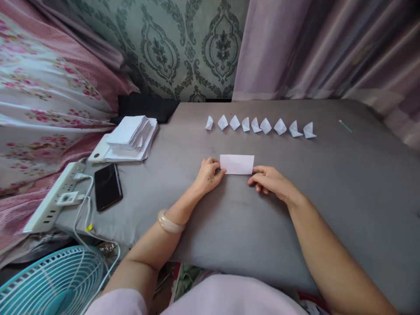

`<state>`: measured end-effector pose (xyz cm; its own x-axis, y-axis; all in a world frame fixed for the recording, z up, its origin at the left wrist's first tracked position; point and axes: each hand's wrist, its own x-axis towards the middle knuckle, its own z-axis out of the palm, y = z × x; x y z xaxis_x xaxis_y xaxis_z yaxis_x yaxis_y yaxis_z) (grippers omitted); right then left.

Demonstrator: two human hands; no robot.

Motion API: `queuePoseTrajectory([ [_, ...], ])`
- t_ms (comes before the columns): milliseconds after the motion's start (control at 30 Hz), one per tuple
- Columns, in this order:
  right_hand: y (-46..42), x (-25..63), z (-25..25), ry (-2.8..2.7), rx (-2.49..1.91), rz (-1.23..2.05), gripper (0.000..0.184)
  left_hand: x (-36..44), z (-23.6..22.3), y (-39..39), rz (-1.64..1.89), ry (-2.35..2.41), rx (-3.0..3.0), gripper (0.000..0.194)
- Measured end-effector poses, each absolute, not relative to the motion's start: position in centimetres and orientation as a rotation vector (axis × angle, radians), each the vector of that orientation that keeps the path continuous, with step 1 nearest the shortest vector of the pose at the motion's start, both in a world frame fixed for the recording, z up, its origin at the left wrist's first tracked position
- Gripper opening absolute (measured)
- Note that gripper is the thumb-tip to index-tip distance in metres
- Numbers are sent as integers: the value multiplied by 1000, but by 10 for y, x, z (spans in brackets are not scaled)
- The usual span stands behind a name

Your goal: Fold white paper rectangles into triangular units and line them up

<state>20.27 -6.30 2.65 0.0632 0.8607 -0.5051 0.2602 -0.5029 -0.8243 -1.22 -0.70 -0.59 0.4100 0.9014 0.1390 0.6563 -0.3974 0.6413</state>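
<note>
A white rectangular sheet of paper (236,165), seemingly folded, is held level above the grey tabletop or just on it; I cannot tell which. My left hand (210,174) pinches its left edge between thumb and fingers. At the right edge, my right hand (267,180) has its fingers apart, with the index fingertip at the paper's lower right corner and the thumb just below it. Beyond the paper, several small folded white paper shapes (265,126) stand in a row across the table.
Stacked white paper (127,133) lies at the far left on a white box. Nearer are a black phone (107,187), a white power strip (54,197) with cables, and a teal fan (62,284) below the table edge. A thin stick (345,126) lies at the far right.
</note>
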Motion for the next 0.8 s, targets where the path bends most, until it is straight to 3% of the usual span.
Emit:
queuePoseTrajectory([
  [133, -64, 198, 23, -1353, -1955, 1196, 23, -9, -7, -6, 665, 1372, 2157, 19],
  [233, -62, 189, 18, -1483, -2163, 761, 36, -5, -9, -5, 665, 1418, 2137, 20],
  [367, -62, 178, 14, -1612, -2344, 358, 38, -2, -13, -4, 690, 1476, 2141, 22],
  [600, -61, 173, 13, -1671, -2443, 300, 38, -6, -16, -9, 689, 1506, 2282, 21],
  [800, -60, 175, 12, -1650, -2446, 360, 37, -4, -5, -10, 490, 1015, 2692, 24],
])
